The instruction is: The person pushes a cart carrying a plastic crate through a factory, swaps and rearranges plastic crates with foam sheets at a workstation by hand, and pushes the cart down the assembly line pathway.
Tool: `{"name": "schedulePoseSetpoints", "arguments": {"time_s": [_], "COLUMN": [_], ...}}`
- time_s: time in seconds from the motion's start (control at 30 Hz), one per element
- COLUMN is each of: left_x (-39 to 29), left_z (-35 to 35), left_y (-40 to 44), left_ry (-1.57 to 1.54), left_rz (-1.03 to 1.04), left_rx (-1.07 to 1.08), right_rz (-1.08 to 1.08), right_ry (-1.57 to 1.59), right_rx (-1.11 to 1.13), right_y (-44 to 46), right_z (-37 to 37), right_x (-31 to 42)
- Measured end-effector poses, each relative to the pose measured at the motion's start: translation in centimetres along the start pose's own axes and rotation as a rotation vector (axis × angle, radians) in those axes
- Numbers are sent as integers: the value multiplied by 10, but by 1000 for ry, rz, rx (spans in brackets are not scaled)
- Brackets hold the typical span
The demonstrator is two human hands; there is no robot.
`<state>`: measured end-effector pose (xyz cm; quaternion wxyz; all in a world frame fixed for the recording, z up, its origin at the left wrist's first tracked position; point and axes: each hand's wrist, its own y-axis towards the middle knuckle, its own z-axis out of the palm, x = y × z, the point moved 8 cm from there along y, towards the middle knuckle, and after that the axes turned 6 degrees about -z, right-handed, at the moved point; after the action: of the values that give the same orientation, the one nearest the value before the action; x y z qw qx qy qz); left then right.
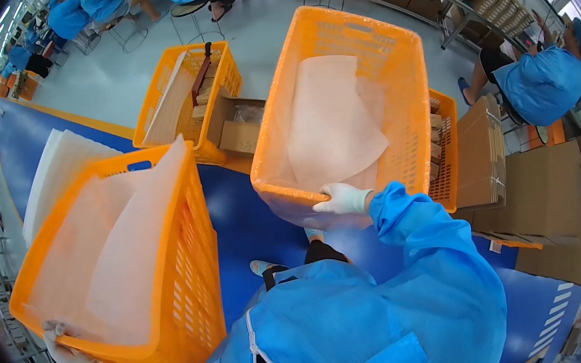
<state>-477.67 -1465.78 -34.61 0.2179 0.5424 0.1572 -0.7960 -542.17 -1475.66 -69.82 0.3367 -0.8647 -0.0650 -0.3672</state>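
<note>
My gloved right hand point(343, 198) grips the near rim of a large orange plastic crate point(410, 94). Clear film wraps over that crate's rim, and a white foam sheet point(330, 118) lies inside it. At the lower left, my gloved left hand point(76, 356) is closed over the near rim of a second orange crate point(188, 266). White foam sheets point(132, 252) line this one and rise above its far edge. Both crates are tilted, with their open tops facing me.
Behind stands a smaller orange crate point(226, 70) holding cardboard pieces and a dark-handled tool point(203, 76). White foam sheets point(60, 170) are stacked at left. Flattened cartons point(479, 151) and a large cardboard box point(541, 187) stand at right. A person in blue point(546, 81) sits beyond.
</note>
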Motion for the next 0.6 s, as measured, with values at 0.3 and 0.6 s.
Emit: {"name": "schedulePoseSetpoints", "arguments": {"time_s": [0.3, 0.6], "left_x": [-5, 19], "left_z": [69, 136], "left_y": [-6, -19], "left_ry": [-117, 328], "left_rz": [-126, 191], "left_rx": [108, 187], "right_rz": [4, -42], "right_ry": [-298, -415], "right_rx": [-191, -232], "right_y": [-94, -188], "right_z": [-68, -52], "right_x": [34, 73]}}
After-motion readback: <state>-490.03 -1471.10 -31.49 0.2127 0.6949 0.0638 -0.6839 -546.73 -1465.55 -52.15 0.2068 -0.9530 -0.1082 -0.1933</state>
